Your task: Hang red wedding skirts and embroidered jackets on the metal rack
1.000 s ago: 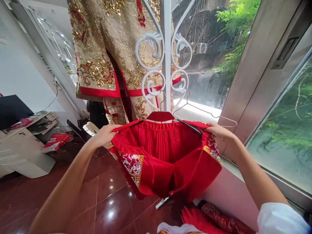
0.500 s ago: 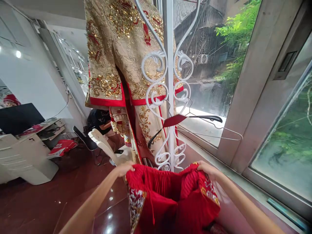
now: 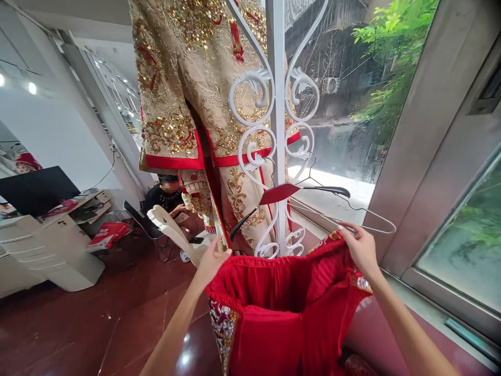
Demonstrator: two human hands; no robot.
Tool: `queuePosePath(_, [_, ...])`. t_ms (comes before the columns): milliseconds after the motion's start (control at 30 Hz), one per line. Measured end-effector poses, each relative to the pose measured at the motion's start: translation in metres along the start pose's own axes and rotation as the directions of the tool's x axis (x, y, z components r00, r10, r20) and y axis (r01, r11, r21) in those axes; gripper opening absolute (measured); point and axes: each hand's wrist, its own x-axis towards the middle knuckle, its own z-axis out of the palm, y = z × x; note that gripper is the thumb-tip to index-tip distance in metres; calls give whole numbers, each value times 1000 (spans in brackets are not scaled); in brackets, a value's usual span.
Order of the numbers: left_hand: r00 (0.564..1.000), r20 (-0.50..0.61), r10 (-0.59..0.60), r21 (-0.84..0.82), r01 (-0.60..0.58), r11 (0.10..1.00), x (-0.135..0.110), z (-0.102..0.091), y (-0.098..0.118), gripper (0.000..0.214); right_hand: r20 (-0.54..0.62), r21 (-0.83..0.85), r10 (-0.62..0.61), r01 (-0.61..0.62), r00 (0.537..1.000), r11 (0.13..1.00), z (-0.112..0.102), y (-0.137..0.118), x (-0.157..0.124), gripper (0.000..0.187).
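A red skirt [image 3: 270,339] with a gathered waistband and sequined embroidery on its outer side hangs between my hands, its opening facing up and its red lining showing. My left hand [image 3: 213,263] grips the waistband's left edge, thumb on top. At the right edge, my right hand [image 3: 360,249] pinches the band a little higher than the left. Just beyond the skirt hangs a black clothes hanger [image 3: 321,189] with a red middle piece [image 3: 278,194]. A wire hanger [image 3: 376,225] is behind it. The skirt's lower part runs out of view.
A white scrollwork metal stand [image 3: 278,120] rises ahead, with a gold-embroidered cream garment [image 3: 211,78] beside and behind it. Windows stand at right above a sill [image 3: 415,300]. At left are a white desk [image 3: 50,256], a monitor [image 3: 41,190], a chair [image 3: 141,219] and a seated person [image 3: 158,201].
Both hands have risen with the skirt. The right hand has shifted up and to the right, lifting its side of the waistband close to the wire hanger.
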Motion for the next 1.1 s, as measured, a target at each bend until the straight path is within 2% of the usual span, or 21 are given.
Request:
queuePosePath(133, [1000,-23,-12,29,12,999,9,18,21,78,-129,48,-57,63,990,997,-12,-13,10,54])
queuePosePath(267, [1000,22,21,42,-22,999,19,35,23,60,-166,101,-50,67,985,993,-22,-17,23,52])
queuePosePath(400, [998,-35,58,19,-57,998,20,42,25,50,-216,78,-63,81,974,994,-26,-11,32,42])
queuePosePath(533, [994,-48,100,64,-96,993,15,41,32,46,-141,95,-81,95,987,991,-26,-13,33,49])
queuePosePath(700, [986,-75,149,248,-126,961,18,35,35,25,-145,9,-162,165,976,986,-29,-16,48,64])
queuePosePath(833, [987,-70,148,230,-128,965,20,33,39,24,-66,-83,-127,122,990,989,-28,-6,67,71])
queuePosePath(967, [985,-84,150,180,-133,975,15,52,44,24,12,-163,-55,57,998,985,-14,4,66,63])
queuePosePath(1100, [988,-67,137,116,-128,985,10,76,42,25,41,-199,-110,116,993,973,2,17,59,63])
